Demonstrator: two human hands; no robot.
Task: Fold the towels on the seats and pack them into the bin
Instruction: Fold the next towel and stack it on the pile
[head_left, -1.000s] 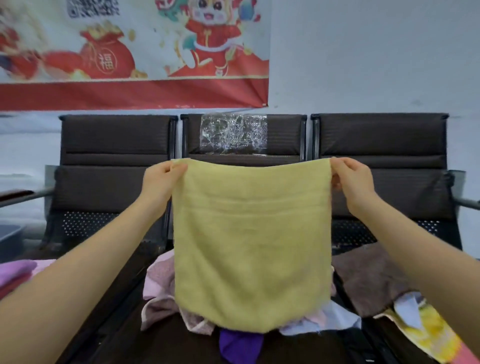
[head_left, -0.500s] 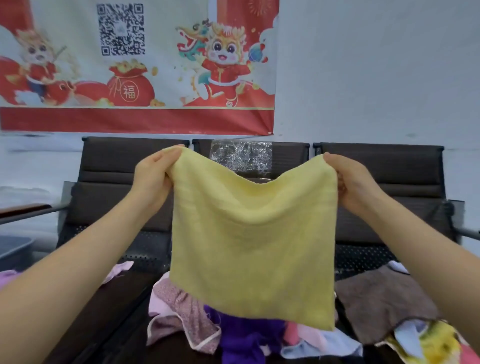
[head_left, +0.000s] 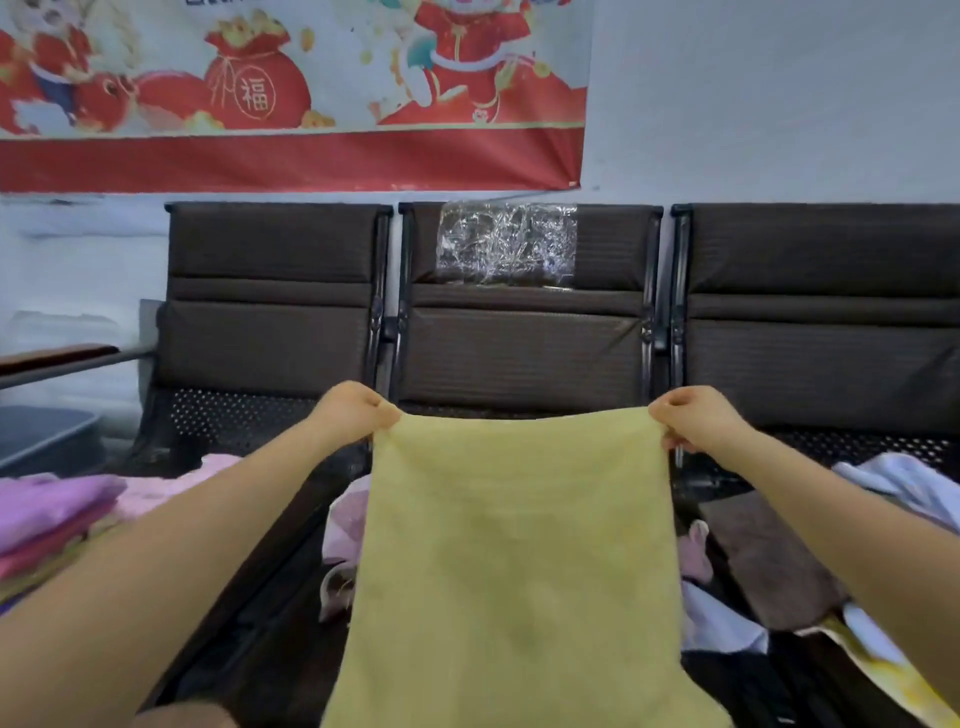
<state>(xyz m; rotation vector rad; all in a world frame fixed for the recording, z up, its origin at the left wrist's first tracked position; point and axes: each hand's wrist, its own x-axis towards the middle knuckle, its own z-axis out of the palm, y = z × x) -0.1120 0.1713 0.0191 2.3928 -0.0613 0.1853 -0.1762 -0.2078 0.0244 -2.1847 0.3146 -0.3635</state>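
Observation:
A yellow towel (head_left: 519, 561) is stretched out flat in front of me over the middle seat. My left hand (head_left: 353, 410) pinches its far left corner and my right hand (head_left: 691, 418) pinches its far right corner. The cloth slopes down toward me and runs off the bottom of the view. Under it lies a heap of loose towels: pink (head_left: 345, 519) at its left edge, brown (head_left: 763, 561), white (head_left: 717, 623) and a yellow patterned one (head_left: 883, 675) at the right. The grey bin (head_left: 47, 431) stands at the far left.
Three dark brown seats (head_left: 519, 353) stand in a row against the wall, with a patch of clear film (head_left: 506, 244) on the middle backrest. Folded purple and pink towels (head_left: 57, 509) are stacked at the left. A white cloth (head_left: 904, 483) lies on the right seat. A wooden armrest (head_left: 52, 356) juts out at left.
Both hands have dropped from chest height toward the seat, carrying the yellow towel's top edge down and away, so the towel has gone from hanging upright to lying stretched out over the pile.

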